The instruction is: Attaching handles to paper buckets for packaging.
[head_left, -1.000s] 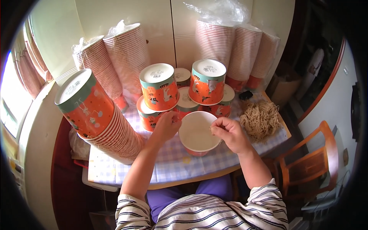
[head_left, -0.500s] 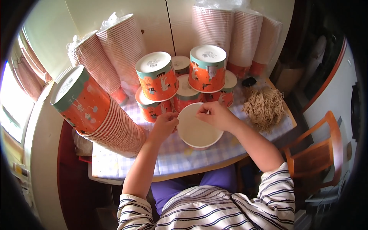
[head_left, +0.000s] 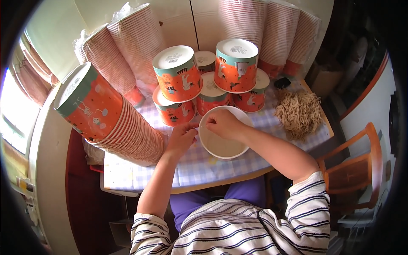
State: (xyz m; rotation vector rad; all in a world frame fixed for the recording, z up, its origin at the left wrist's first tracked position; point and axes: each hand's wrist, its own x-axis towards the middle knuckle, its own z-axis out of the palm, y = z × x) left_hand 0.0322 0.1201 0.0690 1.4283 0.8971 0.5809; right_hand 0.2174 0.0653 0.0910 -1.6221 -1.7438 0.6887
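Standing upright on the desk [head_left: 187, 177], mouth up and long axis near vertical, the white-lined bucket [head_left: 224, 146] sits directly beneath our right hand [head_left: 225, 124], the nearer one, which hangs over its opening. Our left hand [head_left: 182, 138] is just beside its left rim. We have the fingers of both hands curled inward, but cannot tell whether either grips anything. The beige strands [head_left: 299, 114] lie apart, to the right.

A bright window [head_left: 13, 108] glows at left, a wooden chair [head_left: 348, 176] at right.
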